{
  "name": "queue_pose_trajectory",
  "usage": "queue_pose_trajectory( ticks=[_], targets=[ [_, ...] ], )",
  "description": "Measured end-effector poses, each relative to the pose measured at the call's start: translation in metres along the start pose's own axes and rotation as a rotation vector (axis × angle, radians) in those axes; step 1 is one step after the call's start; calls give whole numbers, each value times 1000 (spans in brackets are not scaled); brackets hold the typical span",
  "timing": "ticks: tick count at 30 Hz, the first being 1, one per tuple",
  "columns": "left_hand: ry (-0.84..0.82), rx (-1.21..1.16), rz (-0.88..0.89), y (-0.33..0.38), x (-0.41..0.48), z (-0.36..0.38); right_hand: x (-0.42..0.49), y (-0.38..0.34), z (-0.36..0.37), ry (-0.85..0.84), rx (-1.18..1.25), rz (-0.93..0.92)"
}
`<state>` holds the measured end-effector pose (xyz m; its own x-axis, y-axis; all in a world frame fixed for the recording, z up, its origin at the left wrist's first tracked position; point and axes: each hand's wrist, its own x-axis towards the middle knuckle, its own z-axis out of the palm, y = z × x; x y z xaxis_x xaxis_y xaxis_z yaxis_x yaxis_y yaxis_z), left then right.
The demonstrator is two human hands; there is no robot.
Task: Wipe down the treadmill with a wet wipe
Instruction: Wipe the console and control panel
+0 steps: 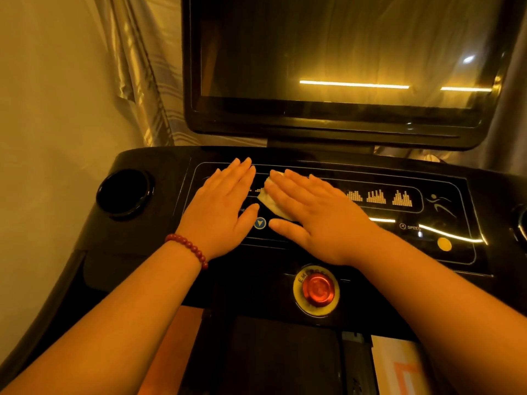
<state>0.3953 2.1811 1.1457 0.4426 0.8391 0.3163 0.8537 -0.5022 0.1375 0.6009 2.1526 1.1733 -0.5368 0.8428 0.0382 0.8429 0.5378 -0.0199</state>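
Right hand [319,220], fingers straight, presses the wet wipe [271,203] flat on the treadmill control panel [399,178] beside the flat, empty left hand [225,206]; either palm may trip a touch key or, drawn back, the red emergency button [318,289].

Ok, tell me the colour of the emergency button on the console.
The emergency button is red, ringed in yellow; the head view shows it clearly.

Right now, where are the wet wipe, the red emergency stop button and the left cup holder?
wet wipe [272,208]: head view, on its pale exposed edge.
red emergency stop button [318,289]: head view, on the middle of its red cap.
left cup holder [125,192]: head view, on its dark hollow.
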Motion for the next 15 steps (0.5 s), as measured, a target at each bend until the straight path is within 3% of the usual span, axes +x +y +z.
queue_pose_trajectory(
  ticks=[5,10,15],
  targets=[
    [-22,16,19,4,-7,0,26,15,-15,27,-25,111],
    [-39,14,35,1,-15,5,-21,-13,10,-8,50,-10],
    [-23,23,40,6,-17,5,-13,-9,5,-72,139,-72]
  ],
)
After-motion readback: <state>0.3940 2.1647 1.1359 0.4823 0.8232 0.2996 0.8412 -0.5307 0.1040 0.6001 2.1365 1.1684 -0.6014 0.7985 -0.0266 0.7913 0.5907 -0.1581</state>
